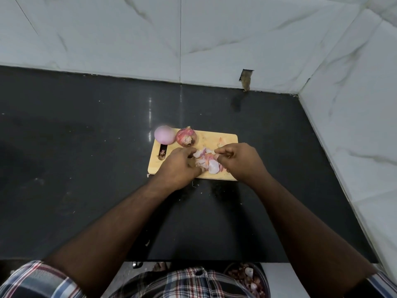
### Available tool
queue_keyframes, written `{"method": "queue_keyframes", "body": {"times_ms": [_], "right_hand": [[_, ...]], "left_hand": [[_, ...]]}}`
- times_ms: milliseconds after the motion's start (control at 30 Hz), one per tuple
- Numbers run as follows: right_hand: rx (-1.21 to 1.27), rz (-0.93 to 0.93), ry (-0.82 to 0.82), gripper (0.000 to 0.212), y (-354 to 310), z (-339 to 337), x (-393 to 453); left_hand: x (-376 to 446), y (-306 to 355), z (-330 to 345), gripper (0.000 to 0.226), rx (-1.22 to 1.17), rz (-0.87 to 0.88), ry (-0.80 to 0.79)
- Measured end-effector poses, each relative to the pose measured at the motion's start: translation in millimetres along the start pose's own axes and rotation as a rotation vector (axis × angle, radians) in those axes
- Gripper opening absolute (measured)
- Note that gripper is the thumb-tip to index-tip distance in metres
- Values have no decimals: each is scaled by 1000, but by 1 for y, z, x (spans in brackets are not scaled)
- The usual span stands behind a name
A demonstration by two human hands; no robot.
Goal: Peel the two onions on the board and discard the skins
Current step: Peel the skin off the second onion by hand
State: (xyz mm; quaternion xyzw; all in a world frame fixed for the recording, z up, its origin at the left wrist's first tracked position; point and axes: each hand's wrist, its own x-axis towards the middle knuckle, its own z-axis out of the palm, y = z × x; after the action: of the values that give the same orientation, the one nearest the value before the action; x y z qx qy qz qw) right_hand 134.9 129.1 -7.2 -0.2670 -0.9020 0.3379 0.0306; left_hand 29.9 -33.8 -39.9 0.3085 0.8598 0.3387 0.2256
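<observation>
Where glossy black stone surface (86, 147) meets white marble-tile walls (236, 39), left hand (180, 166), right hand (238, 161) pinch pink onion skins (207, 163) on pale wooden cutting board (227, 140).

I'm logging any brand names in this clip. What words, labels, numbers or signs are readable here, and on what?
None: no readable text shows anywhere.
The wooden cutting board, the peeled onion, the unpeeled onion, the black countertop and the marble wall tiles are all unmarked.

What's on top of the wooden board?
On the wooden board sit a peeled onion, an onion still in its skin and a pile of skins. The left hand and right hand cover part of the pile.
</observation>
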Motion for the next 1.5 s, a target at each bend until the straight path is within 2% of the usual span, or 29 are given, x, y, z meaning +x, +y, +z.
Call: {"method": "queue_keyframes", "body": {"times_ms": [167,300,400,467,567,667,833,900,1000,1100,1200,1267,1333,1433,1500], "right_hand": [[0,-47,-47,36,2,0,-1],[-63,-21,-9,38,9,-4,-3],[-79,12,-60,40,9,7,-7],[-66,0,-19,33,8,15,-4],[-39,-14,49,25,5,16,4],[-50,-21,25,30,4,11,5],[-96,-51,31,22,6,-7,3],[-125,-63,12,21,8,-14,2],[-186,-87,-51,25,11,-21,1],[-184,-118,-83,35,14,-27,10],[-146,-59,-127,50,18,-32,30],[-155,-24,-224,64,21,-34,42],[-155,4,-326,84,21,-36,51],[-346,-32,-421,108,13,-35,58],[-460,-80,-447,109,8,-30,58]], "left_hand": [[5,1,2,75,85,28,-25],[9,3,4,39,127,63,-12],[12,2,7,27,147,67,-1],[13,4,9,23,148,70,3],[13,5,11,23,132,72,-4],[13,6,8,30,127,75,-8],[3,-1,0,70,74,39,-19],[-1,-3,-3,66,29,13,-11],[-6,-7,-8,44,-30,-22,73],[-8,-11,-11,36,-57,-61,108],[-7,-9,-9,54,-19,-51,54],[-5,-5,-4,69,45,-15,12],[-2,0,1,75,103,12,-12],[4,7,5,76,177,21,-23],[9,10,7,70,224,7,-31]]}}
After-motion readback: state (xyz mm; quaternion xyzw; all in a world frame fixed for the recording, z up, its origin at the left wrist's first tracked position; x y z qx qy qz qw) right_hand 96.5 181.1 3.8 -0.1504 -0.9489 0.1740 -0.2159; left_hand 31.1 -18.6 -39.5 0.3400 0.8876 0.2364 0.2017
